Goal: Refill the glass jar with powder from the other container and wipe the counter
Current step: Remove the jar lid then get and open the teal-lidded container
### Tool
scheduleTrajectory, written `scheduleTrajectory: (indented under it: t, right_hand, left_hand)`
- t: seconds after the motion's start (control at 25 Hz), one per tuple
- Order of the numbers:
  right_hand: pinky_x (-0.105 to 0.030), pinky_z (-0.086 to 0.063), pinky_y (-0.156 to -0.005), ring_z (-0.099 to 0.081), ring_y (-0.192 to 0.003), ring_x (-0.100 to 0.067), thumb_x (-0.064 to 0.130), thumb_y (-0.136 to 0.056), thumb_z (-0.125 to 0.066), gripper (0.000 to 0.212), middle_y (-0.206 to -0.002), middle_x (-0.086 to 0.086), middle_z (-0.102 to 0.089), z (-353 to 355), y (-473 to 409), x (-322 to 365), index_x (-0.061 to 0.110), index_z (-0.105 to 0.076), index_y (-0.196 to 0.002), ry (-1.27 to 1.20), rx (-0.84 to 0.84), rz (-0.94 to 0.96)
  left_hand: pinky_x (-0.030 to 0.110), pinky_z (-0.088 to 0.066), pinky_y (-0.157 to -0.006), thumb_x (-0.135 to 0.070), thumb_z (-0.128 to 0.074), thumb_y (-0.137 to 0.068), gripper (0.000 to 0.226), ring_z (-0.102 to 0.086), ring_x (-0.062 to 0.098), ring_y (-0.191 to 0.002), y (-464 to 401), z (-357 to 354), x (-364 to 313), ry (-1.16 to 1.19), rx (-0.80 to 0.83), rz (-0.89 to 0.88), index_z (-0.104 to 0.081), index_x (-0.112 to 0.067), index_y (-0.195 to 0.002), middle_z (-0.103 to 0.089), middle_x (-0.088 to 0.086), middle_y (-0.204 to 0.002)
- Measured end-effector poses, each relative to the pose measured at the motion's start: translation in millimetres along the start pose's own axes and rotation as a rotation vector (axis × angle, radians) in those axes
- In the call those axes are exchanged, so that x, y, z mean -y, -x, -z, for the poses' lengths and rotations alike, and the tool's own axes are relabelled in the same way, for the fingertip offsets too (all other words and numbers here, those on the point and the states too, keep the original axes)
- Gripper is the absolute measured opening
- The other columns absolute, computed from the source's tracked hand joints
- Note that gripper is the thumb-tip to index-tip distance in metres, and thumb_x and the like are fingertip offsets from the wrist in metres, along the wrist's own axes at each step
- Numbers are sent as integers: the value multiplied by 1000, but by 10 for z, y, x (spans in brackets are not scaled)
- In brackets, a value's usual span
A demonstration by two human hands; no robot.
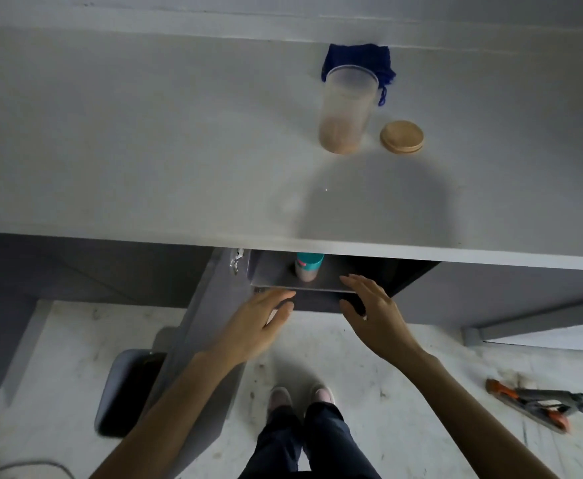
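The fingers [283, 299] of both the left hand [259, 323] and the right hand [373, 309] were spread apart and empty, reaching toward the teal-lidded container [308, 267] on the shelf [272, 283] under the tabletop [145, 150]. A hasty grab could tip it (it stood near the shelf's edge) and spill powder. The glass jar [347, 110] stood open on the tabletop, nearly empty, beside its lid [402, 136].

bare forearms, no sleeves; dark trousers [303, 440]; pale pinkish shoes [281, 397]; left hand [255, 328], right hand [369, 309] ungloved.
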State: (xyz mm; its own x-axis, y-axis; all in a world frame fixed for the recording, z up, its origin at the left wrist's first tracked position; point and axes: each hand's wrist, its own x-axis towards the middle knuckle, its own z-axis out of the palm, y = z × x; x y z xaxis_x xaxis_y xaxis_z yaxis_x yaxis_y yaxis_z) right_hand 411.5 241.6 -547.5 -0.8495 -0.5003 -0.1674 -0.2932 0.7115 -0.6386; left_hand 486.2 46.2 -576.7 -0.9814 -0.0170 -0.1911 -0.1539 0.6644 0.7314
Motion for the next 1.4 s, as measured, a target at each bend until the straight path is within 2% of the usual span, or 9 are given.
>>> scheduleTrajectory:
  t: [0.2,0.4,0.52,0.68,0.88,1.04,1.12,1.28,1.4]
  right_hand:
    - [-38,-38,-102,-46,-120,-28,19,-89,-52,42,-134,-10,-48,-273,-56,-250,11,-45,-129,40,112,-55]
    - [-33,-33,-104,-42,-126,-24,22,-91,-49,43,-139,-7,-44,-602,-204,-537,12,-41,-132,77,191,-68]
    - [-40,-38,-103,-47,-121,-27,20,-88,-53,42,-134,-9,-49,-806,-403,-801,10,-45,-129,79,175,-55]
    - [-45,-48,-91,-58,-102,-33,13,-84,-58,39,-118,-15,-59,-1089,-743,-1155,7,-51,-121,70,141,-20]
    - [-37,-37,-99,-46,-120,-29,20,-86,-56,50,-134,-12,-46,-1355,-1290,-1490,13,-39,-133,128,114,27]
    - [-48,-37,-102,-41,-123,-32,27,-82,-61,68,-138,-15,-36,-1563,-1777,-1623,14,-26,-139,167,86,66]
    - [-51,-37,-102,-39,-123,-34,31,-80,-63,77,-138,-17,-32,-1669,-1972,-1658,14,-19,-141,197,71,72]
    - [-47,-38,-101,-42,-120,-37,34,-76,-67,90,-137,-16,-31,-1840,-2208,-1681,22,-9,-143,99,44,33]
    - [-40,-44,-91,-47,-116,-34,34,-74,-69,90,-135,-13,-34,-1878,-2226,-1674,23,-11,-143,23,-32,14]
  left_hand:
    - [28,-31,-107,-55,-15,-81,70,-46,18,-124,109,-317,189,29,20,156,-47,-14,-127,-53,5,-133]
    - [30,-32,-106,-30,-29,-96,40,-45,21,-125,-48,-736,430,87,16,284,-46,-12,-127,-51,9,-134]
    - [32,-35,-104,-27,-37,-95,37,-47,21,-124,-320,-1017,679,62,-42,270,-46,-11,-127,-52,8,-134]
    - [29,-37,-102,-30,-50,-89,43,-48,19,-123,-821,-1294,1043,98,-108,254,-46,-10,-126,-52,7,-134]
    - [29,-35,-102,-33,-59,-83,57,-45,20,-125,-1477,-1489,1442,65,-132,247,-39,-9,-131,-46,8,-138]
    - [30,-34,-100,-34,-66,-77,76,-39,23,-128,-1861,-1625,1753,72,-144,242,-26,-10,-137,-37,10,-143]
    - [30,-36,-98,-32,-71,-74,78,-41,24,-125,-2011,-1719,1884,103,-164,225,-27,-12,-135,-39,10,-140]
    - [14,-34,-85,-19,-74,-71,69,-48,13,-112,-2252,-1902,1959,277,-224,171,-35,-11,-127,-51,3,-125]
    - [6,-31,-73,-15,-73,-72,63,-49,11,-101,-2324,-1939,1890,332,-342,202,-39,-6,-124,-57,7,-121]
